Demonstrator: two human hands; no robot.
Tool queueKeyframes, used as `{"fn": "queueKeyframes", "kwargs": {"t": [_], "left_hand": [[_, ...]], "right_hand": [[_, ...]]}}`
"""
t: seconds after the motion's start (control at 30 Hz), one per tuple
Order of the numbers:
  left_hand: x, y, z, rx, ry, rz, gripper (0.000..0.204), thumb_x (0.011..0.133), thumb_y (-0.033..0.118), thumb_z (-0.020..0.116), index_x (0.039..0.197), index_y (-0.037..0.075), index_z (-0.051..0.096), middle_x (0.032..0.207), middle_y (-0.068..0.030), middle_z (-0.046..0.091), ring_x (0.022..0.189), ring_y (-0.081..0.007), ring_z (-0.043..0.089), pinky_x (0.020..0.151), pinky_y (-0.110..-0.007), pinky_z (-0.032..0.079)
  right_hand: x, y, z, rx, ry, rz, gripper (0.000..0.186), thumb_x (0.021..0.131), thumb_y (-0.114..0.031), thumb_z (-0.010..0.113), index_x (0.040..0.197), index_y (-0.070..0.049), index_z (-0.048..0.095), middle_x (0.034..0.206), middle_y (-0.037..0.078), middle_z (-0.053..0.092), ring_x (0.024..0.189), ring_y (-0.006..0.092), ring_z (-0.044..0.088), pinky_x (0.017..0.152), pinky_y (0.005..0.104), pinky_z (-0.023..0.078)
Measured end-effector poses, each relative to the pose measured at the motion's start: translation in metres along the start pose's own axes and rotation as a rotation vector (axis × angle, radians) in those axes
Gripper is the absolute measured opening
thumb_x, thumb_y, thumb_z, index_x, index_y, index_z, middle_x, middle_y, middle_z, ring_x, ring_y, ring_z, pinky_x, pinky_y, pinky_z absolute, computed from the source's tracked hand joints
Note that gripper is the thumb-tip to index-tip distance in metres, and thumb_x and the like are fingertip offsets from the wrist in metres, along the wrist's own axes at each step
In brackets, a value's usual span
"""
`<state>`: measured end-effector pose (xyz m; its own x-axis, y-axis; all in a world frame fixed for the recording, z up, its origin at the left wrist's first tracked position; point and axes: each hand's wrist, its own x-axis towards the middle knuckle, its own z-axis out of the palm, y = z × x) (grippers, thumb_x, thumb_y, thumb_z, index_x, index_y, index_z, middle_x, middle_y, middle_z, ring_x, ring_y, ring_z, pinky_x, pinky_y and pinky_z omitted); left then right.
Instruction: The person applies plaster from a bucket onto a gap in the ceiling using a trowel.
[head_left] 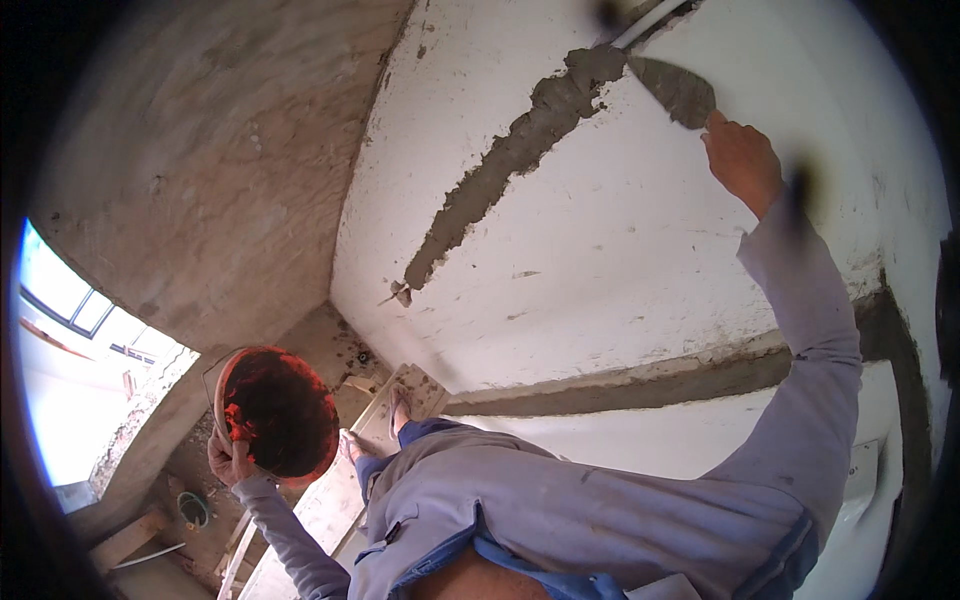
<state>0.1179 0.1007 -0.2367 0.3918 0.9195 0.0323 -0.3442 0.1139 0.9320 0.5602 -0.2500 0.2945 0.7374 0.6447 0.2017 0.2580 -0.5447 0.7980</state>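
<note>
My right hand [742,160] grips a triangular trowel [678,92] with grey mortar on it, raised against the white wall [560,250] at the upper right. Its blade lies at the upper end of a rough diagonal strip of grey mortar [505,160], beside a white pipe [645,22] in a groove. Low on the left, my left hand [232,455] is closed on the rim of a round orange bucket [280,410], whose inside is dark and stained.
I stand on a narrow pale board [418,390]. Below lie a small bucket [192,508] and timber pieces [130,540]. A rough plastered wall [220,130] has a bright opening [70,400] at left. Another mortar band [630,390] runs along the lower wall.
</note>
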Motion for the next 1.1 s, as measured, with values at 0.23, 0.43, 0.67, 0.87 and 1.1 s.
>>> {"fn": "queueKeyframes", "kwargs": {"t": [0.23, 0.43, 0.67, 0.87, 1.1], "left_hand": [[0.001, -0.022, -0.010, 0.059, 0.034, -0.066, 0.032, 0.068, 0.004, 0.068, 0.065, 0.013, 0.037, 0.099, -0.0082, 0.060, 0.074, -0.0085, 0.052, 0.062, -0.021, 0.043], [0.014, -0.029, -0.006, 0.020, -0.032, 0.086, 0.034, 0.073, 0.008, 0.070, 0.065, 0.012, 0.037, 0.100, -0.0080, 0.061, 0.076, -0.0098, 0.053, 0.067, -0.024, 0.045], [0.014, -0.008, 0.030, -0.030, 0.032, -0.055, 0.031, 0.073, 0.008, 0.071, 0.066, 0.011, 0.041, 0.100, -0.0072, 0.061, 0.080, -0.0104, 0.052, 0.072, -0.025, 0.044], [0.023, 0.002, 0.050, -0.111, -0.025, 0.048, 0.027, 0.070, 0.003, 0.067, 0.066, 0.009, 0.041, 0.104, -0.0099, 0.060, 0.083, -0.0122, 0.053, 0.077, -0.026, 0.044], [0.022, 0.004, 0.048, 0.009, -0.062, -0.049, 0.022, 0.069, 0.000, 0.063, 0.066, 0.007, 0.043, 0.107, -0.0132, 0.060, 0.093, -0.0147, 0.055, 0.088, -0.031, 0.041]], "right_hand": [[0.032, -0.054, 0.046, 0.085, -0.062, -0.246, 0.010, 0.084, -0.012, 0.049, 0.091, -0.005, 0.052, 0.081, 0.018, 0.063, 0.080, 0.0336, 0.063, 0.068, 0.0451, 0.049], [0.063, -0.006, 0.021, -0.077, -0.151, -0.079, 0.016, 0.085, -0.010, 0.045, 0.095, -0.002, 0.055, 0.091, 0.017, 0.064, 0.088, 0.0348, 0.063, 0.076, 0.0453, 0.050], [0.044, 0.023, -0.037, -0.156, -0.029, 0.016, 0.017, 0.087, -0.017, 0.048, 0.096, -0.005, 0.055, 0.085, 0.015, 0.064, 0.085, 0.0327, 0.062, 0.073, 0.0447, 0.049], [0.047, -0.046, 0.026, 0.089, 0.029, -0.167, 0.013, 0.084, -0.016, 0.051, 0.091, -0.006, 0.053, 0.079, 0.017, 0.062, 0.077, 0.0351, 0.061, 0.068, 0.0488, 0.047], [0.073, 0.020, 0.024, -0.077, 0.003, 0.038, 0.014, 0.088, -0.011, 0.041, 0.096, -0.005, 0.051, 0.085, 0.018, 0.064, 0.081, 0.0351, 0.063, 0.071, 0.0481, 0.049]]}}
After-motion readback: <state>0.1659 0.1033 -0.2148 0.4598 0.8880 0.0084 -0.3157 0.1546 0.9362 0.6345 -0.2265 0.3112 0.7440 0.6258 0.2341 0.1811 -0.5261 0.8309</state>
